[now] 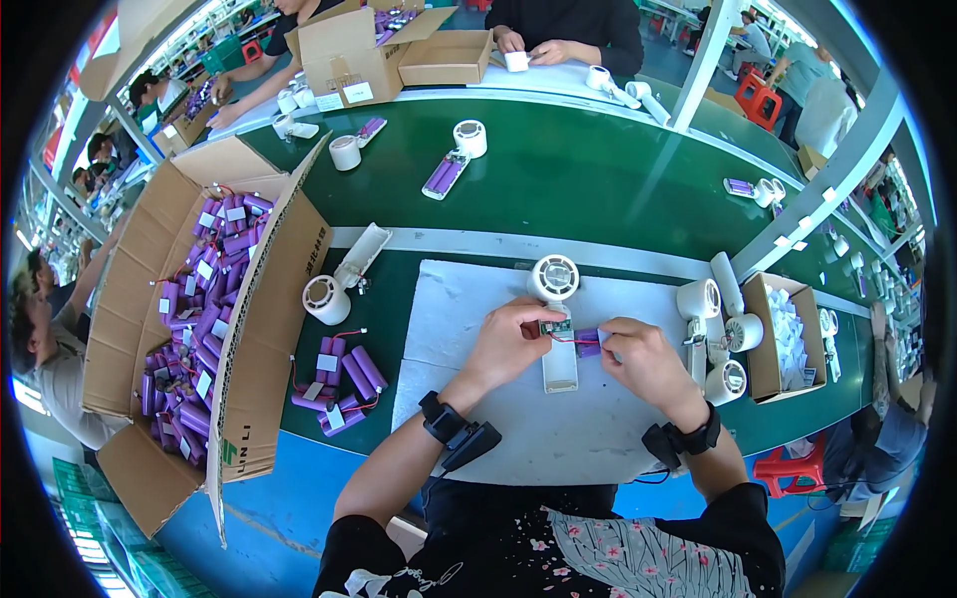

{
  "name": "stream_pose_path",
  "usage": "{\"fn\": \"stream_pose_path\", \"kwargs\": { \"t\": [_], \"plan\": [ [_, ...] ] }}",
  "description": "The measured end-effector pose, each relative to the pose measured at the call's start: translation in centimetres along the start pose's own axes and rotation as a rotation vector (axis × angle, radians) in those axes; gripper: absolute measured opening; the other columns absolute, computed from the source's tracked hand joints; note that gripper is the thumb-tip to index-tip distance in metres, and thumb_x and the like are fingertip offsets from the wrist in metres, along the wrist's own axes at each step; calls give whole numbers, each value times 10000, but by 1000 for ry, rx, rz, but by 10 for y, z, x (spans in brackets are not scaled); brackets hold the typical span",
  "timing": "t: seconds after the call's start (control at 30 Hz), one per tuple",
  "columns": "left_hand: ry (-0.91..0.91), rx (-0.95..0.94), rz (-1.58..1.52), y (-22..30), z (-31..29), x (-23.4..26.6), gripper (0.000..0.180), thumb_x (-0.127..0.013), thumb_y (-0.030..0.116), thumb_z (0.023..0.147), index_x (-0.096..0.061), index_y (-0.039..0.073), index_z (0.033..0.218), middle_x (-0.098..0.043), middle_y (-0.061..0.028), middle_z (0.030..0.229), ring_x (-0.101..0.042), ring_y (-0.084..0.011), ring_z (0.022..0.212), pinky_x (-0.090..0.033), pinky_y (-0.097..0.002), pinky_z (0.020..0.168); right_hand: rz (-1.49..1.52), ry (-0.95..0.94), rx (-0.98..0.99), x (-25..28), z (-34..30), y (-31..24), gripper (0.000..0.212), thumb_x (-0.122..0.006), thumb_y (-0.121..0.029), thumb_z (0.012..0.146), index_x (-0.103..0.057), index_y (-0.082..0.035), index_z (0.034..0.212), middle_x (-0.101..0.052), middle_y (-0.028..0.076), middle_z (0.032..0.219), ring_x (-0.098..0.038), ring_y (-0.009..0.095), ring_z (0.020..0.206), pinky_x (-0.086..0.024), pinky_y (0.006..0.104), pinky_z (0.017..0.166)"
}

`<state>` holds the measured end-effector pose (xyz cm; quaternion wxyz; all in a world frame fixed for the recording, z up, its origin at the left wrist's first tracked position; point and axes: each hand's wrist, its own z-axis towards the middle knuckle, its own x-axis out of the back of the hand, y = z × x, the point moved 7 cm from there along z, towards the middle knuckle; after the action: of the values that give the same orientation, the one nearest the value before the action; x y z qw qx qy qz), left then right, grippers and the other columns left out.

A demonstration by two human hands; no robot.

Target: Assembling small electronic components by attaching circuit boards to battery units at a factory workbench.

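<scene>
On a pale work mat point(449, 299) in front of me lies a white handheld fan point(554, 278), its round grille away from me and its opened handle shell point(560, 377) pointing toward me. My left hand point(503, 347) is closed, pinching a small green circuit board point(558, 328) over the top of the handle. Fingers of my right hand point(648, 367) are closed on the right end of a purple battery pack point(588, 343), held above the handle. Red wires point(568, 341) run between board and pack. The fingertips partly cover where the wires join.
Left, a large cardboard box point(261, 369) holds many purple battery packs; loose packs point(344, 379) and an opened fan point(327, 299) lie beside it. To my right stand fan parts point(700, 299) and a small carton of white pieces point(793, 339). Beyond runs a green belt point(598, 179) carrying fans.
</scene>
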<state>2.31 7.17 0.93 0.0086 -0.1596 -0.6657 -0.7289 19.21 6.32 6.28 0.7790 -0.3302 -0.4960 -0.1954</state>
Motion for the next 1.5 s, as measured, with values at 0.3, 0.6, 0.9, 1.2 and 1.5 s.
{"fn": "stream_pose_path", "kwargs": {
  "t": [0.3, 0.6, 0.9, 1.2, 1.5],
  "plan": [
    [102, -57, 22, 3, -3, 0, 316, -621, -33, 743, -712, 64, 1030, -658, -48, 921, -583, -101, 688, -489, -244, 647, 156, -69, -56, 6, 2, 9, 55, -690, -8, 747, -684, 24, 791, -697, 144, 965, -673, 322, 795, -554, 360, 714],
    [98, -31, 21, 4, -3, 0, 296, -620, -24, 740, -714, 66, 1005, -679, -96, 894, -621, -172, 680, -518, -293, 673, -57, -65, 109, 3, 1, -13, 97, -657, -3, 760, -601, 28, 832, -614, 145, 1011, -609, 322, 914, -524, 360, 791],
    [115, -65, 8, 0, -1, 0, 323, -610, -45, 750, -719, 75, 1029, -664, -25, 807, -551, -71, 632, -476, -235, 606, -38, -189, 141, 0, 12, 9, 153, -576, 19, 779, -510, 6, 918, -497, 159, 1003, -526, 337, 937, -471, 400, 812],
    [95, -45, 7, -1, -2, 6, 323, -622, -42, 752, -721, 76, 1036, -688, -44, 852, -599, -81, 685, -498, -235, 653, -121, 168, -277, 69, 38, 70, 314, -673, -78, 789, -571, 3, 1075, -573, 188, 1034, -570, 334, 973, -462, 407, 857],
    [37, -1, -7, -6, 4, 1, 326, -643, -57, 758, -719, 55, 1055, -692, -41, 901, -609, -69, 736, -501, -222, 676, 298, -406, -93, -17, 22, 15, 429, -745, -165, 780, -609, 4, 1150, -611, 137, 1072, -639, 261, 913, -507, 334, 797]
  ]
}}
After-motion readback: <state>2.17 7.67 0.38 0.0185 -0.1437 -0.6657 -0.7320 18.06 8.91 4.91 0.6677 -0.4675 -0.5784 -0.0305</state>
